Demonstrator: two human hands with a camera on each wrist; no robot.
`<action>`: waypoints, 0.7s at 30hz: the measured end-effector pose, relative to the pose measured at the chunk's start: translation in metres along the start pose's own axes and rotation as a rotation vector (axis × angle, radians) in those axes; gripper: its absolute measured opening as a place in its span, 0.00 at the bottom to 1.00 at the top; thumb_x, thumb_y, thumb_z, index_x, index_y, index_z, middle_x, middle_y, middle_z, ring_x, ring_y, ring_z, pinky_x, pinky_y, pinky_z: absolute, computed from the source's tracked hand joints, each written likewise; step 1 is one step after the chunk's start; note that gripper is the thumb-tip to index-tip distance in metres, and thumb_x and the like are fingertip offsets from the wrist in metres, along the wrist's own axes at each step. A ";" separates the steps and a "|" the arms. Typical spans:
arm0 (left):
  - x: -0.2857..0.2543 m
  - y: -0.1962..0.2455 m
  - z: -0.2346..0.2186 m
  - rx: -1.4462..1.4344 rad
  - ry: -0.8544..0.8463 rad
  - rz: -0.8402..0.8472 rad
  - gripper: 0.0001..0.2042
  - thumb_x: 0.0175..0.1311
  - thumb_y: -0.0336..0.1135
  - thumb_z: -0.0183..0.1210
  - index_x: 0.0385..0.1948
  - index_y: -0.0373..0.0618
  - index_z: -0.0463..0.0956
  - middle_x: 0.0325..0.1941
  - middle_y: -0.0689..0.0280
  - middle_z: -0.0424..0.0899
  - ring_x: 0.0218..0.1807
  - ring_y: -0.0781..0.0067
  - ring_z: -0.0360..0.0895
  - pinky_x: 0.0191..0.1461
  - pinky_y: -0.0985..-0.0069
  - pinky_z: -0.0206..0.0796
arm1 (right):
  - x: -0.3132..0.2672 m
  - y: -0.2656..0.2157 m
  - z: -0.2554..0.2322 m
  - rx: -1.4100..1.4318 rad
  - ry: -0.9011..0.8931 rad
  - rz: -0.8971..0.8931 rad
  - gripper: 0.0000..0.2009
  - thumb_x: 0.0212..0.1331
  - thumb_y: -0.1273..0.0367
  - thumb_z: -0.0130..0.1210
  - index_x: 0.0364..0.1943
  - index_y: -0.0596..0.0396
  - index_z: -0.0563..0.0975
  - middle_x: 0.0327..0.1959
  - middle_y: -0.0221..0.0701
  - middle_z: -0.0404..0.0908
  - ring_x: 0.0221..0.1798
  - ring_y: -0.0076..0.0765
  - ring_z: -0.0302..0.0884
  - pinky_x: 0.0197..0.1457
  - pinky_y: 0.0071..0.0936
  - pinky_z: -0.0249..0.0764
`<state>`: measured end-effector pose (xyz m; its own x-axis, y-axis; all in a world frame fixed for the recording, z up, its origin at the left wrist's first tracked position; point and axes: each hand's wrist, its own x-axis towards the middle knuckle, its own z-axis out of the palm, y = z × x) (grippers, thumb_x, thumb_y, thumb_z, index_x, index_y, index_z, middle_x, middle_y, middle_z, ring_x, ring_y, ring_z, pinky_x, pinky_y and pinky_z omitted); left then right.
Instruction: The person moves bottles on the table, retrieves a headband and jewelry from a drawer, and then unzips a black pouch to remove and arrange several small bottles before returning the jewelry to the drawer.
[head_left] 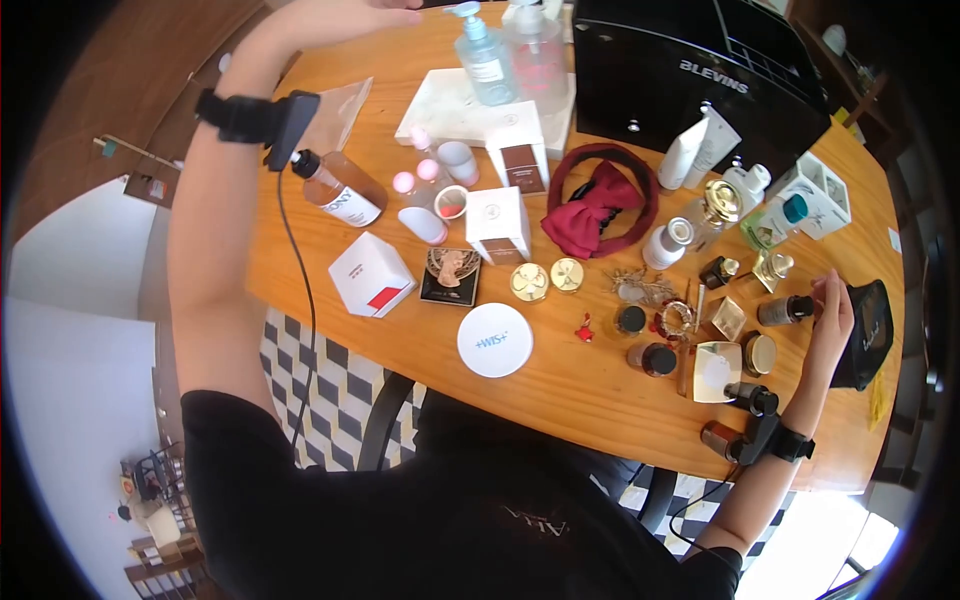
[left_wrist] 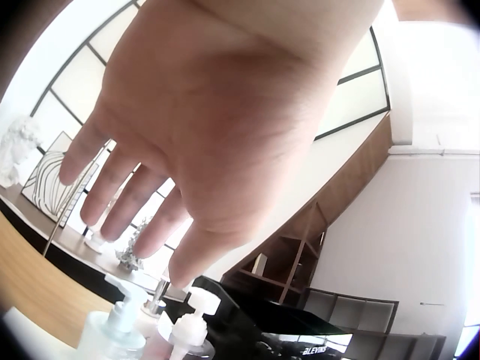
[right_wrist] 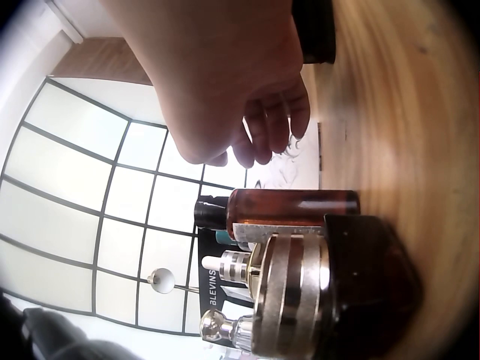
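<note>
At the table's far left edge in the head view, the left hand (head_left: 385,12) is partly cut off by the frame. The left wrist view shows that hand (left_wrist: 202,135) palm on, fingers extended and holding nothing, above pump bottles (left_wrist: 112,334). The right hand (head_left: 832,315) is at the right side, between a small dark-capped bottle (head_left: 785,310) and a black pouch (head_left: 865,335). In the right wrist view its fingers hang loosely bent, with no object in them, beside an amber bottle (right_wrist: 292,206); a jar with a metallic band (right_wrist: 289,296) stands nearer the camera.
A black BLEVINS case (head_left: 690,90) stands at the back. A white tray (head_left: 430,105) holds pump bottles (head_left: 487,65). Around the wooden table are a burgundy bow headband (head_left: 590,215), white boxes (head_left: 372,275), a round white case (head_left: 495,340), an amber spray bottle (head_left: 345,195) and several small jars.
</note>
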<state>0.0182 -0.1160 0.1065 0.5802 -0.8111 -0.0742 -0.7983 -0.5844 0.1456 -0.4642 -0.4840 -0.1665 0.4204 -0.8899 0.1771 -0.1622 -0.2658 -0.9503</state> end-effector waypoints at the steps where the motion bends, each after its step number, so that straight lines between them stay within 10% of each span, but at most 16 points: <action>1: -0.018 -0.005 -0.004 -0.016 -0.010 0.003 0.22 0.68 0.46 0.64 0.55 0.38 0.80 0.50 0.55 0.88 0.52 0.65 0.82 0.58 0.70 0.73 | 0.000 -0.001 -0.001 -0.004 -0.009 -0.007 0.16 0.76 0.58 0.53 0.39 0.56 0.81 0.37 0.22 0.78 0.38 0.16 0.71 0.44 0.17 0.67; 11: -0.126 -0.099 0.019 -0.072 0.031 -0.189 0.24 0.62 0.46 0.69 0.56 0.43 0.81 0.49 0.59 0.87 0.53 0.69 0.80 0.59 0.69 0.70 | 0.001 -0.001 0.007 -0.008 -0.033 -0.052 0.17 0.77 0.57 0.53 0.35 0.55 0.79 0.34 0.20 0.73 0.35 0.13 0.63 0.39 0.14 0.59; 21: -0.111 -0.124 0.027 -0.199 -0.021 -0.099 0.16 0.66 0.38 0.66 0.50 0.40 0.80 0.45 0.65 0.86 0.48 0.76 0.81 0.55 0.76 0.71 | 0.010 0.017 -0.004 -0.019 -0.039 -0.034 0.17 0.76 0.60 0.53 0.37 0.62 0.80 0.35 0.25 0.76 0.41 0.20 0.70 0.50 0.21 0.66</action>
<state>0.0490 0.0457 0.0703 0.6491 -0.7515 -0.1183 -0.6887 -0.6465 0.3282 -0.4666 -0.4991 -0.1796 0.4601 -0.8654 0.1985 -0.1646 -0.3028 -0.9387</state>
